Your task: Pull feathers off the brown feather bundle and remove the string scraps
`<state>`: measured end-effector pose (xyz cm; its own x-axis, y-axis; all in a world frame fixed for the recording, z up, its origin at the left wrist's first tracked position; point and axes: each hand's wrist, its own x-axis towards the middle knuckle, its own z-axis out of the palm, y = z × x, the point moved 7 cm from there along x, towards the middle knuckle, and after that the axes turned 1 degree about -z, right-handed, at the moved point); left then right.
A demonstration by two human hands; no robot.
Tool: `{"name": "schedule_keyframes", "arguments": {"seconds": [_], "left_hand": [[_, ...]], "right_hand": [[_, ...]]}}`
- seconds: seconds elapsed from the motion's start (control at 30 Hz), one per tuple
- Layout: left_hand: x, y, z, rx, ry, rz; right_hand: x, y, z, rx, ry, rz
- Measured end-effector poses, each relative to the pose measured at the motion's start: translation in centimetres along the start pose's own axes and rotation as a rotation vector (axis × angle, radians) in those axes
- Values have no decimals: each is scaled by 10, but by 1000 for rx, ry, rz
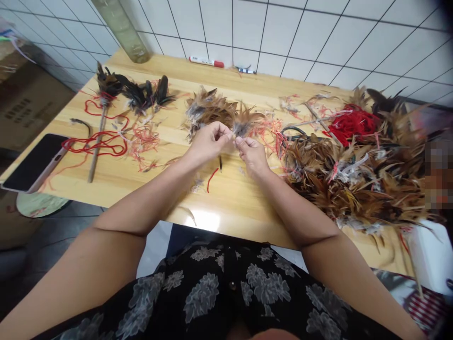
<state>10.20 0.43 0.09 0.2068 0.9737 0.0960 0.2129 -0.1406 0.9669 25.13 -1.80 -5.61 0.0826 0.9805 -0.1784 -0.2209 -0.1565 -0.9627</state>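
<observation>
My left hand (211,140) and my right hand (253,154) meet over the middle of the table, fingertips pinched close together. A small bunch of brown feathers (246,122) fans out just beyond them, its quill ends at my right fingertips. What my left finger and thumb pinch is too small to make out. Behind my left hand lies a larger heap of brown feathers (208,109). A short piece of red string (212,180) and a dark feather quill (221,163) rest on the wood below my hands.
Feather bundles (354,182) and red yarn (354,123) pile up at right, near dark-handled scissors (295,132). At left are a stick (97,148) with dark feathers, a looped red cord (102,144) and a phone (33,163). Markers (206,62) lie by the tiled wall.
</observation>
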Motion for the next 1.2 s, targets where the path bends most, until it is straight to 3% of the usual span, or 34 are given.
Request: {"name": "schedule_keyframes", "arguments": {"seconds": [0.13, 0.33, 0.57, 0.77, 0.93, 1.03, 1.1, 1.2], "left_hand": [[-2, -5, 4, 89, 30, -5], [-7, -2, 5, 265, 38, 60], [-20, 8, 11, 600, 39, 281], [-29, 9, 28, 829, -67, 282], [-28, 12, 32, 758, -144, 269], [-11, 10, -3, 698, -60, 271], [7, 0, -48, 729, 79, 229], [30, -32, -121, 816, 256, 40]], "right_hand": [[2, 1, 2, -49, -10, -76], [6, 3, -7, -176, 95, -202], [4, -2, -10, -334, 97, -287], [10, 4, -17, -412, 105, -383], [11, 5, -22, -414, 113, -422], [9, 3, -21, -403, 62, -424], [8, 3, -19, -383, 42, -403], [8, 4, -18, -358, 44, -346]]}}
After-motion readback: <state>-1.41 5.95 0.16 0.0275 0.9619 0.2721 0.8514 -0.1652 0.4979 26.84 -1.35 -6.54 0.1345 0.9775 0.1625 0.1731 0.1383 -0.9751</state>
